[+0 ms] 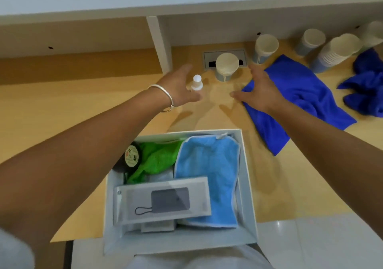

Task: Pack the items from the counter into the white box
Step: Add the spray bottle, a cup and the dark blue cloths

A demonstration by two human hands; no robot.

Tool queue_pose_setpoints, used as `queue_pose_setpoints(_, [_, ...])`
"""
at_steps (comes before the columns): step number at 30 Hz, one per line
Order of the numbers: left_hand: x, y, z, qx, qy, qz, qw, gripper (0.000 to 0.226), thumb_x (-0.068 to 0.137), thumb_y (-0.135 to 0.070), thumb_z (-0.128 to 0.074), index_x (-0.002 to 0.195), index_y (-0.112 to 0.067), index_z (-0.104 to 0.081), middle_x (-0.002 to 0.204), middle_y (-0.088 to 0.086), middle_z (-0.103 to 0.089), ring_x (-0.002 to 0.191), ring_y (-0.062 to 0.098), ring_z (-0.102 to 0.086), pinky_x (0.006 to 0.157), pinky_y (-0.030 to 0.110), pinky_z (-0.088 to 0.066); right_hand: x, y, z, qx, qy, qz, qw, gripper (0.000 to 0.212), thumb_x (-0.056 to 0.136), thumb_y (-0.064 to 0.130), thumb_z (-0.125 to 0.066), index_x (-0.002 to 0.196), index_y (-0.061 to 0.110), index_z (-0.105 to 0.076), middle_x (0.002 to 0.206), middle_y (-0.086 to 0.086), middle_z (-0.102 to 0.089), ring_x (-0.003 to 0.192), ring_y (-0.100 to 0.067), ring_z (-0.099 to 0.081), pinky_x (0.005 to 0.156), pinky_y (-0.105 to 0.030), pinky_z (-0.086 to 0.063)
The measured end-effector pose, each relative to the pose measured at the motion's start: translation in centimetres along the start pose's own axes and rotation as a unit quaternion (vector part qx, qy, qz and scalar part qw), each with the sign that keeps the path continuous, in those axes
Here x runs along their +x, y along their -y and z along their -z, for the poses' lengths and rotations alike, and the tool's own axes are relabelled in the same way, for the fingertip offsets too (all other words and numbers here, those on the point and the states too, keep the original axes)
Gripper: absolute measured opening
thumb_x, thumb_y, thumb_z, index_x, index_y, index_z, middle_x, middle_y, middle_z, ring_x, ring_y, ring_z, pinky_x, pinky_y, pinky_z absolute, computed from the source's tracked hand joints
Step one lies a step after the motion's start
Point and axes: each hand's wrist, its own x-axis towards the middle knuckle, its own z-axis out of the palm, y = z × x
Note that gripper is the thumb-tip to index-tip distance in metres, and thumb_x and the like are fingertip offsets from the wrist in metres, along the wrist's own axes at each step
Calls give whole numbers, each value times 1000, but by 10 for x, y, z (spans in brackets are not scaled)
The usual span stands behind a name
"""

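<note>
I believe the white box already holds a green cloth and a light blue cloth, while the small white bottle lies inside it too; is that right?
Not quite. In the head view the small white bottle stands upright on the counter, beside the left hand, not inside the white box. The green cloth and light blue cloth are indeed in the box.

Wooden counter (62,111) bearing white box (247,186), cups (226,66), blue cloths (300,94).

Smooth wood-look counter (83,107), fuzzy blue cloth (294,94), paper cups (226,66), glossy white plastic bottle (196,84).
</note>
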Motion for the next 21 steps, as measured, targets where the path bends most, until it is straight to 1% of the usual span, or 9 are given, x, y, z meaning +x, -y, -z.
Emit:
queue_pose_setpoints(2, [17,3,-8,-3,1,20,1000,105,69,-50,-81,150,-17,-24,152,5,-39,133,26,-44,98,30,-38,25,-10,-5,28,23,-8,999,102,72,40,-80,150,20,-19,155,-4,-28,141,-20,-29,109,-31,-31])
queue_pose_setpoints(6, [38,7,-24,-53,3,62,997,104,66,-40,-85,149,-18,-27,149,3,-43,131,23,-47,106,37,-40,68,-21,-13,53,22,18,998,107,66,39,-84,149,15,-22,150,-6,-36,137,-21,-35,110,-38,-36])
queue_pose_setpoints(8, [44,9,-32,-71,-5,70,995,89,66,-31,-87,142,-18,-41,136,3,-55,123,24,-53,101,35,-44,82,-22,-16,55,18,34,998,106,66,37,-84,149,12,-23,144,-7,-42,133,-20,-40,107,-33,-37])
queue_pose_setpoints(10, [47,11,-39,-96,-19,69,993,62,65,-23,-87,119,-19,-57,114,2,-64,113,28,-59,94,34,-47,93,-22,-19,60,20,52,997,103,67,35,-84,148,11,-24,138,-6,-46,126,-18,-45,98,-24,-37])
queue_pose_setpoints(12, [48,11,-44,-142,-26,77,987,52,65,-15,-86,112,-15,-63,109,3,-67,107,27,-62,94,38,-49,100,-22,-21,65,29,55,996,105,67,37,-84,149,14,-23,138,-5,-45,123,-16,-47,94,-22,-37])
queue_pose_setpoints(14, [50,10,-49,-147,-36,86,985,46,67,-13,-83,109,-16,-66,108,3,-69,102,24,-64,92,35,-51,106,-21,-21,69,38,53,995,108,64,41,-85,150,18,-23,142,-2,-44,127,-16,-45,101,-26,-39])
queue_pose_setpoints(16, [53,11,-51,-115,-57,87,988,35,68,-20,-82,101,-21,-69,101,-2,-72,96,19,-65,84,28,-51,108,-21,-22,61,42,57,996,103,64,41,-84,147,18,-28,143,-2,-45,128,-18,-45,104,-30,-40])
queue_pose_setpoints(17, [53,11,-51,-98,-67,88,989,32,68,-23,-81,98,-22,-70,98,-4,-72,93,18,-65,81,26,-51,108,-21,-22,56,40,63,996,97,66,39,-84,145,18,-32,141,-2,-47,126,-19,-46,101,-30,-41])
queue_pose_setpoints(21, [40,8,-44,-82,-88,92,988,35,69,-25,-83,102,-19,-71,101,-1,-72,92,17,-64,81,27,-50,99,-20,-25,50,29,89,994,75,70,37,-83,131,16,-46,127,-3,-57,114,-19,-53,82,-24,-41])
